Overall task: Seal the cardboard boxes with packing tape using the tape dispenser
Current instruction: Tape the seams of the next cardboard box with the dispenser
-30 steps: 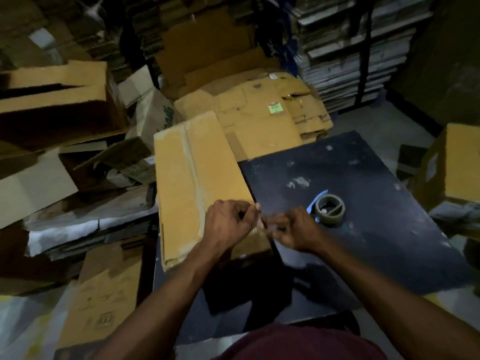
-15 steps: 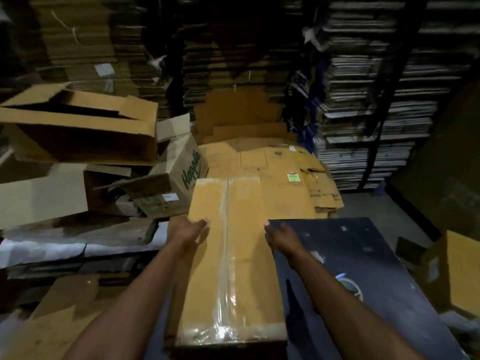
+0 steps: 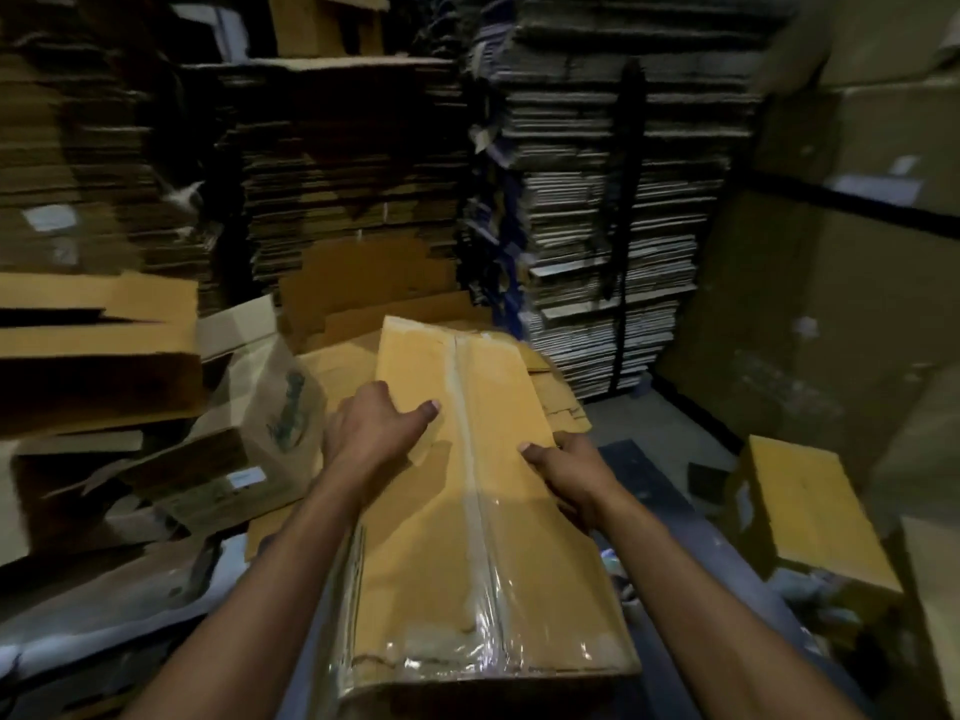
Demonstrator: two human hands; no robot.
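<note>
The taped box (image 3: 467,511) is held at centre frame, its long seam running from 6 to 12 o'clock under clear tape (image 3: 475,517), presumably so it can be carried off as sealed. It is gripped from both sides: the left hand (image 3: 376,433) at 10 o'clock with thumb laid on top, the right hand (image 3: 563,467) at 2 o'clock with fingers curled over the edge. Compared with half a second ago, the box has been raised and the tape roll is no longer visible. Beyond, at 12 o'clock, flattened cardboard stacks (image 3: 597,200) are seen.
</note>
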